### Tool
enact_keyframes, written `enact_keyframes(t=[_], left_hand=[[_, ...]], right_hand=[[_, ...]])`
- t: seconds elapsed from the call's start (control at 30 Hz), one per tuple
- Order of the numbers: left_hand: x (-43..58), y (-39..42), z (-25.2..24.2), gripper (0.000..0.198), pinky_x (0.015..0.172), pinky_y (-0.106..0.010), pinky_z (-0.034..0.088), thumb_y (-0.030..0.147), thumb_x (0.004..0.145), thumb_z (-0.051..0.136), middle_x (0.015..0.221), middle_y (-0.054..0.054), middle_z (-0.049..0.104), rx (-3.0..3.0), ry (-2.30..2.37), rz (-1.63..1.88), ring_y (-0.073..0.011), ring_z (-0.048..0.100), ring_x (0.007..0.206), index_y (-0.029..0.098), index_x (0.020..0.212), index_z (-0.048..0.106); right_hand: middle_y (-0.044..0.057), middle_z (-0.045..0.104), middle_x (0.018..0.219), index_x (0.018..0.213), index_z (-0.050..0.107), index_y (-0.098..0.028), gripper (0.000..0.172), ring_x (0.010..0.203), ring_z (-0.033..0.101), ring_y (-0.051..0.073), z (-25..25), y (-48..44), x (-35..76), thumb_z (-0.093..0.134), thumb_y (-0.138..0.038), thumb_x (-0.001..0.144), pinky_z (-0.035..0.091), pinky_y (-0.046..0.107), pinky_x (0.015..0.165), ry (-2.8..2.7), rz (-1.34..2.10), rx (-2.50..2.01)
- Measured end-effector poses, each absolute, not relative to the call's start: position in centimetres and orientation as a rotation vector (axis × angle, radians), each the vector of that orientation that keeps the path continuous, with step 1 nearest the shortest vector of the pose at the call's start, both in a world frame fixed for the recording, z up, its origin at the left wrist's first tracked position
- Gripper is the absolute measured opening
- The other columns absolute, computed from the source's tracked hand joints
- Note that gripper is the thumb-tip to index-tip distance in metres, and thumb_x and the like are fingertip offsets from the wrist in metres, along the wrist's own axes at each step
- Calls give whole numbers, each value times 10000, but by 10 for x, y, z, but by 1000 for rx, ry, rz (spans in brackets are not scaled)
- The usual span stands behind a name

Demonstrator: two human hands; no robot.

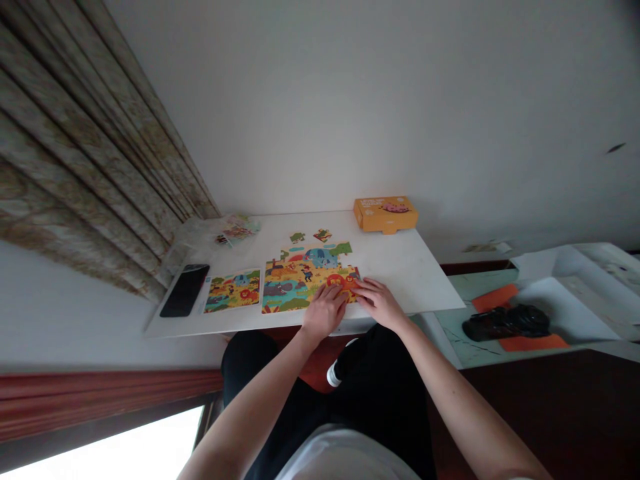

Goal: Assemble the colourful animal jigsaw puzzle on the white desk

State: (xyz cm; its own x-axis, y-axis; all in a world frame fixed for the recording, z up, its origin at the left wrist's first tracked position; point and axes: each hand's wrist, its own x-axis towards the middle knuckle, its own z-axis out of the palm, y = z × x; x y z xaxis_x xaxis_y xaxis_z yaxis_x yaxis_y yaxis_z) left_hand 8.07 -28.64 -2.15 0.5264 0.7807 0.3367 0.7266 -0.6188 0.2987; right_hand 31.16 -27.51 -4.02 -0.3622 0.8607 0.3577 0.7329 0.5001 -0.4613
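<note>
A colourful jigsaw puzzle [285,290] with animals lies partly assembled on the white table [400,267]. My left hand [326,308] rests on its lower right part, fingers spread over the lion picture. At the puzzle's right edge, my right hand [381,301] lies with its fingertips touching the pieces, fingers extended. Two loose pieces, a green one [297,237] and a multicoloured one [323,235], lie behind the puzzle. Left of it is a reference picture card [233,291]. The puzzle surface under my left hand is hidden.
A black phone [185,291] lies at the table's left edge, with a clear plastic bag of pieces [240,228] behind it. An orange box [386,214] stands at the back right. A dark object [506,323] and white trays [575,293] are farther right.
</note>
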Motion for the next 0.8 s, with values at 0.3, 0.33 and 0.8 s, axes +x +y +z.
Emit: enact_keyframes(t=[0.3,0.33,0.8], left_hand=[[78,-286,-14,262,1130,-455,469,264,1028,556,1330,-90,708,2700,1278,578,-253,650,1234,235,1236,713],[76,-281,-12,258,1116,-450,477,268,1026,561,1318,-86,714,2702,1269,556,-250,658,1215,240,1232,715],[-1,-67,16,545,1163,-405,416,202,909,684,1518,-192,558,1950,1950,425,-310,524,1412,157,1441,573]], right_hand=[[117,797,1043,1023,786,-230,304,977,739,277,-35,-242,326,548,-418,1001,587,462,932,-1838,421,-1338],[126,794,1030,997,780,-223,326,969,735,284,-37,-238,328,537,-440,1000,584,467,926,-1781,402,-1372],[149,726,1049,985,735,-192,318,1016,642,299,-42,-234,324,505,-410,1012,524,463,969,-1766,199,-1558]])
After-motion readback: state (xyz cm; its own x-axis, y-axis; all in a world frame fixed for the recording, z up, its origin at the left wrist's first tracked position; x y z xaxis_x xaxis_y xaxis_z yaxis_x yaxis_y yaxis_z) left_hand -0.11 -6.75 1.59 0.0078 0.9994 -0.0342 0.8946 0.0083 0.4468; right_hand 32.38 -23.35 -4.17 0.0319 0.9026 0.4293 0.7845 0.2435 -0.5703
